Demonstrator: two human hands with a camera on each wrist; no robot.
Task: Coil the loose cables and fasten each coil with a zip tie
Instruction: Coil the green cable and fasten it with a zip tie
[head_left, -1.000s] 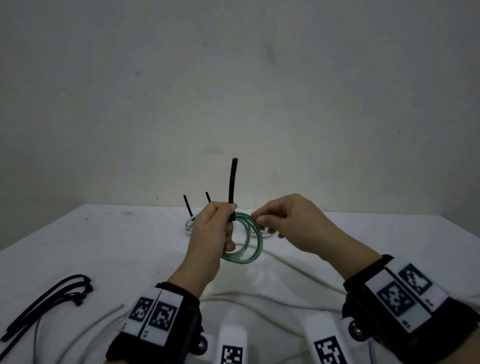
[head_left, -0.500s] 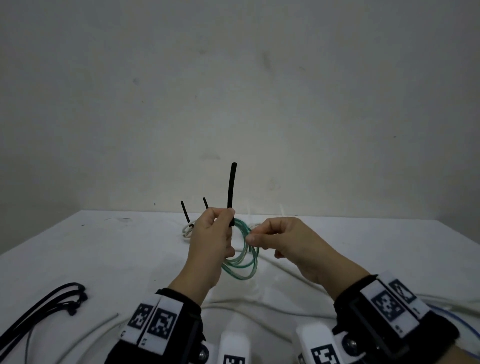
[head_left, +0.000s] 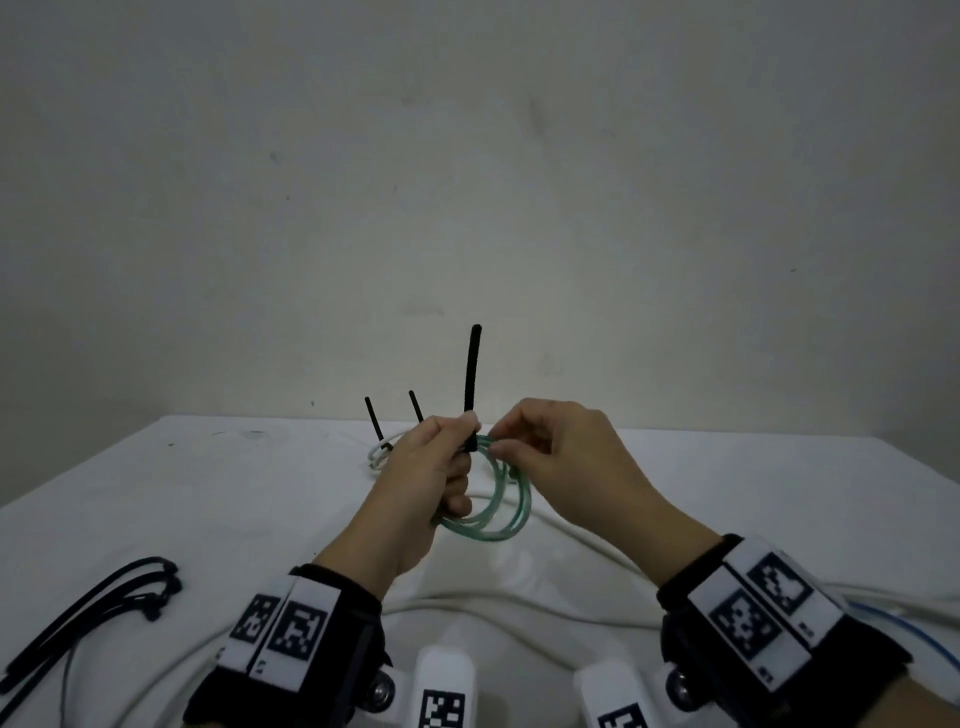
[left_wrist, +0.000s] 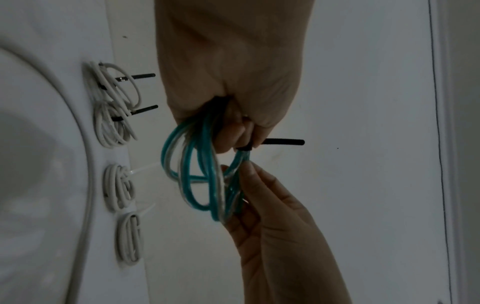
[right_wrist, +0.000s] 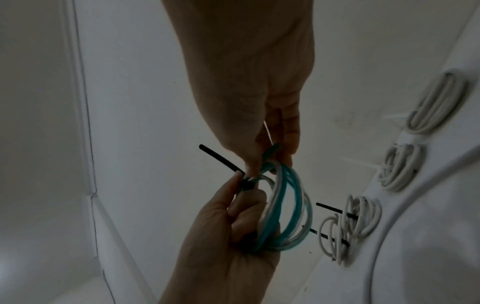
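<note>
A white cloth (head_left: 208, 499) covers the table. A plain pale wall (head_left: 467, 182) rises right behind the cloth's far edge.

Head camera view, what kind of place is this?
Probably a plain indoor work table against a bare wall, with tied white cable coils and spare black zip ties laid out.

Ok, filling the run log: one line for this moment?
left hand: grips teal coil and black zip tie | right hand: pinches coil | tie tail upright
</note>
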